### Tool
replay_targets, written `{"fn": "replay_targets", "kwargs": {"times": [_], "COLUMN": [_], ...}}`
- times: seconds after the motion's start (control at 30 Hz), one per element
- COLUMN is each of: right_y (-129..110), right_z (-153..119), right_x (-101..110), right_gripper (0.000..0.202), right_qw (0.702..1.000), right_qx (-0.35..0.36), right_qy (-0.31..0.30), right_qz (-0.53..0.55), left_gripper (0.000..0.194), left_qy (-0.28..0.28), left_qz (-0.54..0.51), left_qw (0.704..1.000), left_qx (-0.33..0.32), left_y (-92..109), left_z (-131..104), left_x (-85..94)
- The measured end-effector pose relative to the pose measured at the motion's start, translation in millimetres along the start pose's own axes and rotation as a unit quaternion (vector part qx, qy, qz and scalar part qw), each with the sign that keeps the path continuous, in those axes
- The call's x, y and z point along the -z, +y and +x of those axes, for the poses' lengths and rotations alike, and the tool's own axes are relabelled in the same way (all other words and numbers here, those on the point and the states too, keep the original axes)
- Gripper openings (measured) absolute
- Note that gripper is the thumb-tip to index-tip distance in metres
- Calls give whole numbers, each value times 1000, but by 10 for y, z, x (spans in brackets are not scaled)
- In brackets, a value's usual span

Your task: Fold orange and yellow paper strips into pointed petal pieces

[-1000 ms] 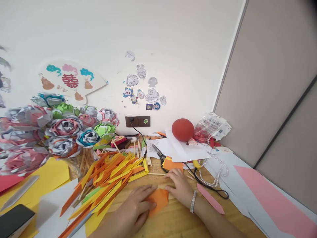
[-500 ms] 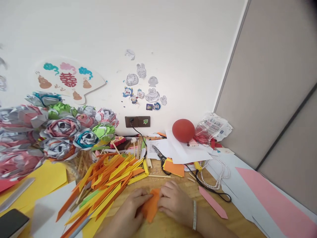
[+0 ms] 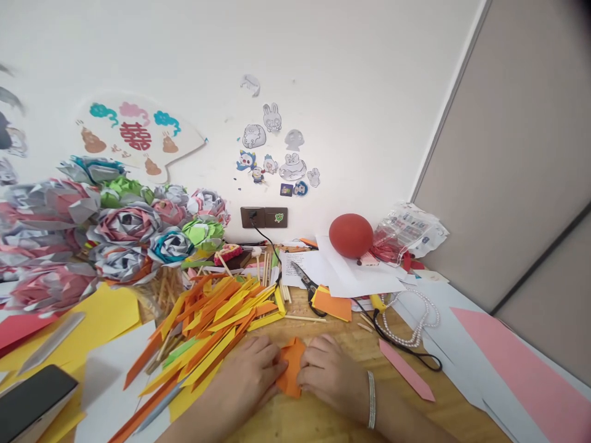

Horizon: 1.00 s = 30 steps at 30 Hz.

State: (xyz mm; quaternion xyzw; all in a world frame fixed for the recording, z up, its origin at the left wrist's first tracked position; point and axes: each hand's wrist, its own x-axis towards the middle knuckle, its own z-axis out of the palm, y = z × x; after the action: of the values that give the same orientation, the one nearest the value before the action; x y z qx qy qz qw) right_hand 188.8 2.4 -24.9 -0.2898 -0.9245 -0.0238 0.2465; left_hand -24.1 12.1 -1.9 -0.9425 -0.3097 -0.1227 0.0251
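A: Where is your orange paper (image 3: 290,369), and how are your fingers set?

B: It lies at the lower centre of the frame, on the worktop (image 3: 314,421), between your hands. The fingers of your left hand (image 3: 252,372) are clamped on its left edge; those of your right hand (image 3: 330,375) are curled together, clamped on its right edge.

A: How far along is it?

B: Its top end shows folded corners, so it looks partly folded. The lower part seems wide and flat, unlike your narrow orange and yellow strips (image 3: 221,317) at centre left, which look finished. How many folds it lacks, you cannot tell from here.

A: And your counts?

B: One paper in your hands, one pair of scissors (image 3: 306,282), one red balloon (image 3: 351,235), one pink strip (image 3: 406,370) at lower right. Your strips, the small paper squares (image 3: 333,305) and the paper flowers (image 3: 127,224) overlap too much for an exact count.
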Motion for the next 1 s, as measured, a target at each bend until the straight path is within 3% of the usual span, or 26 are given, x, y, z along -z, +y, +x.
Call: {"fn": "replay_targets", "kwargs": {"times": [0.1,0.23,0.33,0.47,0.6,0.73,0.87,1.0], "right_y": [18,38,20,-7,30,90,110,107], "right_z": [-5,-13,-3,22,21,1,-3,4], "right_x": [2,59,92,95,86,84,82,51], "right_gripper": [16,4,12,1,5,6,12,11], "right_qw": [1000,1000,998,999,997,989,974,958], "right_qx": [6,-9,-24,-32,-54,-70,-113,-168], "right_qy": [2,1,-6,-7,-19,-53,-39,-37], "right_qz": [-10,24,56,43,44,116,193,229], "left_gripper": [25,26,27,26,24,18,14,13], "left_qy": [-9,28,56,66,53,22,-12,-8], "left_qz": [-13,-72,-90,-94,-130,-171,-199,-203], "left_qw": [1000,996,994,993,989,985,980,979], "left_qx": [-15,-37,-38,-30,-34,-26,-14,-12], "left_y": [-22,-61,-57,-26,-14,1,21,11], "left_z": [-5,-8,-8,-6,6,12,8,21], "left_x": [-25,-31,-19,-26,-13,54,102,66]}}
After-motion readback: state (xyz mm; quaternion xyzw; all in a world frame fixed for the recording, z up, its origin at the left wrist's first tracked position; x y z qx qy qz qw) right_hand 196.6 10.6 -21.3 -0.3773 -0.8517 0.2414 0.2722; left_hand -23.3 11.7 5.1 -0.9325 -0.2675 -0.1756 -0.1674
